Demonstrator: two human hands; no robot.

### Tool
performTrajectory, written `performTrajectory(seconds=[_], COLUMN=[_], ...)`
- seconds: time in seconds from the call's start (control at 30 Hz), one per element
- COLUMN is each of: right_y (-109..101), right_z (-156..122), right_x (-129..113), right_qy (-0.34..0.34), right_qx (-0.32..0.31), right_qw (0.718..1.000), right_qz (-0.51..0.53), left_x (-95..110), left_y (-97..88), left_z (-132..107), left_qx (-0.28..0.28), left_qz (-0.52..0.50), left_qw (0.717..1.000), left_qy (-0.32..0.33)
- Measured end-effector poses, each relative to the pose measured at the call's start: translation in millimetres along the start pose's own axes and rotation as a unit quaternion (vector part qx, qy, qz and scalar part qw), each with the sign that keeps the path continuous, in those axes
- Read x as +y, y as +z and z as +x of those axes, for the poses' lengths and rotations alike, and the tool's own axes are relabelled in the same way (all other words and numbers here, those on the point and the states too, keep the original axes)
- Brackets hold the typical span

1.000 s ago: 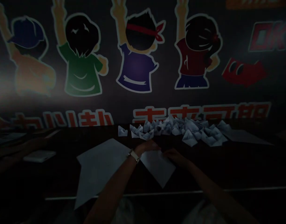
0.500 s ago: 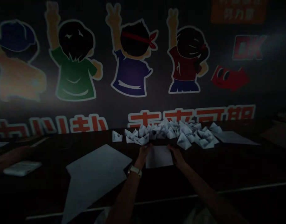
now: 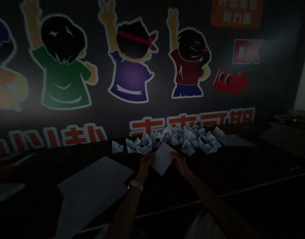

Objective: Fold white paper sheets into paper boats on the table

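Observation:
Between my hands is a folded sheet of white paper [image 3: 162,160], turned so that one corner points down and another up. My left hand [image 3: 145,163], with a watch [image 3: 135,186] on the wrist, grips its left corner. On the opposite corner my right hand [image 3: 179,161] is closed. Just beyond the paper lies a heap of folded paper boats [image 3: 188,146], partly covered by the sheet I hold. Large flat sheets of white paper [image 3: 92,186] lie to the left of my left forearm.
Another flat paper sheet [image 3: 238,140] lies right of the boats. At the far left sit a pale flat object [image 3: 8,192] and a dim hand of another person [image 3: 3,173]. Behind the dark table stands a wall with painted cartoon figures [image 3: 131,73].
The folded paper has turned from lying square to standing on a corner, and my hands have shifted to its side corners. My view has swung to the right.

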State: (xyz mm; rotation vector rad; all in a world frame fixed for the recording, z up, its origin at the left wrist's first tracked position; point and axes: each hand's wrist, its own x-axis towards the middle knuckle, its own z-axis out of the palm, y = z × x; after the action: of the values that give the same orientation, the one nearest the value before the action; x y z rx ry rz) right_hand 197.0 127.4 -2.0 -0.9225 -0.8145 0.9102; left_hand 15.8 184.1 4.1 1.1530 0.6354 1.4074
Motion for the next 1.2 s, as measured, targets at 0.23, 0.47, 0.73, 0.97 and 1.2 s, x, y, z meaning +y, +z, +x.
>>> performTrajectory(seconds=[0.23, 0.47, 0.73, 0.97, 1.2], right_y=[6, 14, 15, 17, 22], right_z=[-7, -10, -11, -16, -28], right_x=[-2, 1, -4, -8, -16], right_qy=[-0.041, -0.116, -0.147, -0.109, -0.048], right_qx=[0.02, -0.049, -0.128, -0.129, -0.118], right_qw=[0.999, 0.99, 0.98, 0.985, 0.991], right_qz=[-0.021, -0.056, -0.05, -0.043, -0.035], left_x=[-11, -3, 2, 14, 4], left_y=[17.5, 21.5, 25.7, 29.4, 25.3], left_z=[-16, -30, -28, -32, -27], left_qx=[-0.161, -0.201, -0.205, -0.185, -0.2], left_qz=[0.255, 0.476, 0.324, 0.221, 0.221], left_qw=[0.951, 0.852, 0.923, 0.957, 0.954], left_qy=[0.068, 0.086, 0.031, 0.028, 0.037])
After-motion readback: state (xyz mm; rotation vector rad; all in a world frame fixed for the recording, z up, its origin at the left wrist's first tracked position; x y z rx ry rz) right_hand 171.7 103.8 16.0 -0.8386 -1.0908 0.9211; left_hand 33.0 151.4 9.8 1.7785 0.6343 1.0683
